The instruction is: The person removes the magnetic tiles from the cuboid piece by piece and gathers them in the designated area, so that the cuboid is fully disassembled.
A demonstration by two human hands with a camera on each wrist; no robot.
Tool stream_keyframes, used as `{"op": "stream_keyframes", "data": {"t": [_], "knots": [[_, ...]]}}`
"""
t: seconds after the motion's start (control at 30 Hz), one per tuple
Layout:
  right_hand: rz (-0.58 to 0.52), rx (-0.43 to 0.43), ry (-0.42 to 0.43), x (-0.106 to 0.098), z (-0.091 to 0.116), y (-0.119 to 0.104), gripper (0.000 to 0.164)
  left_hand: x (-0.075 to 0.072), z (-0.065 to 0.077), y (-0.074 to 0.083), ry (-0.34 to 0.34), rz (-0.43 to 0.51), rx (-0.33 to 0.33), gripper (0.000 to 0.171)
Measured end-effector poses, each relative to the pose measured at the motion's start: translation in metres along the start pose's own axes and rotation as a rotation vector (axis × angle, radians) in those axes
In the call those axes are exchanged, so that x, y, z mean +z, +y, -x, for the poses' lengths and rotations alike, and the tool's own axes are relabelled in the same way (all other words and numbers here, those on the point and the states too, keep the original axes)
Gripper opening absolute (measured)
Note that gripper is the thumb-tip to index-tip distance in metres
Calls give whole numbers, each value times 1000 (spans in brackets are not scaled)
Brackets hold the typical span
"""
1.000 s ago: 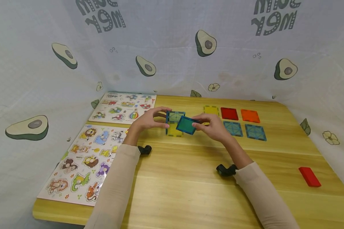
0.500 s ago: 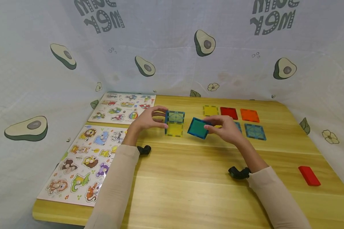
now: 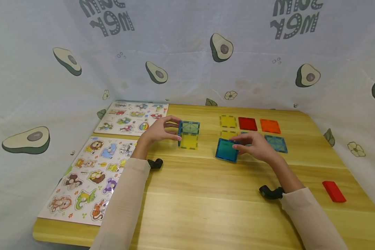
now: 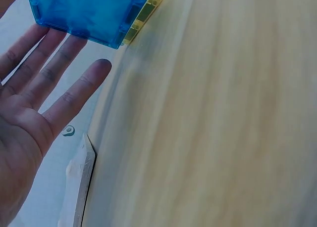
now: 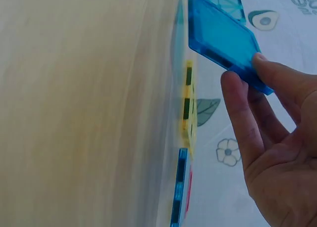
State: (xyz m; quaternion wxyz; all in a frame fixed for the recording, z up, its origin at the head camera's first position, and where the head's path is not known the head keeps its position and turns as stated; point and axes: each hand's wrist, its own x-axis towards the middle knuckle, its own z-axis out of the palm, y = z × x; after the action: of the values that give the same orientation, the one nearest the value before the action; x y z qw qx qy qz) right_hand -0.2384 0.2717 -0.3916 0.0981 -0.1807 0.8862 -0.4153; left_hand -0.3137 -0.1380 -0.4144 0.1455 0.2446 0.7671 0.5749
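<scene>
My left hand (image 3: pixel 161 131) is beside a small build: a blue upright tile (image 4: pixel 86 14) at its left, a blue see-through tile (image 3: pixel 190 127) standing at its back and a yellow tile (image 3: pixel 189 141) flat on the table. Its fingers are nearly straight, fingertips right at the upright tile's edge, with the thumb spread apart from them. By one edge, my right hand (image 3: pixel 254 146) pinches another blue magnetic tile (image 5: pixel 223 36) between thumb and fingers. That tile is tilted, a little in front of a flat yellow tile (image 3: pixel 228 134), part of which it overlaps in the head view.
Flat tiles lie at the back right: yellow (image 3: pixel 227 121), red (image 3: pixel 247 123), orange (image 3: pixel 270 126) and blue (image 3: pixel 276 143). A red block (image 3: pixel 334 191) rests near the right edge. Two picture puzzle boards, a front one (image 3: pixel 78 199) and a back one (image 3: pixel 110 121), cover the left side.
My right hand has carried the blue tile rightward and toward me, away from the build. The left hand has stayed at the build's left side.
</scene>
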Motion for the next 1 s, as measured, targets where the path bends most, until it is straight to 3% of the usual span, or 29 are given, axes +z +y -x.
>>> {"op": "stream_keyframes", "data": {"t": [0.13, 0.2, 0.37, 0.53, 1.0], "knots": [[8, 12, -49, -2, 1, 5, 35, 0, 1, 1, -2, 17, 3, 70], [64, 16, -69, -3, 1, 7, 38, 0, 1, 1, -6, 23, 5, 70], [247, 34, -126, 1, -1, 12, 62, 0, -1, -1, -11, 4, 11, 69], [348, 35, -181, 8, -1, 13, 84, 0, -1, -3, -9, -15, 18, 68], [409, 12, -187, 6, 3, 13, 77, 1, -1, -4, -10, -25, 19, 67]]}}
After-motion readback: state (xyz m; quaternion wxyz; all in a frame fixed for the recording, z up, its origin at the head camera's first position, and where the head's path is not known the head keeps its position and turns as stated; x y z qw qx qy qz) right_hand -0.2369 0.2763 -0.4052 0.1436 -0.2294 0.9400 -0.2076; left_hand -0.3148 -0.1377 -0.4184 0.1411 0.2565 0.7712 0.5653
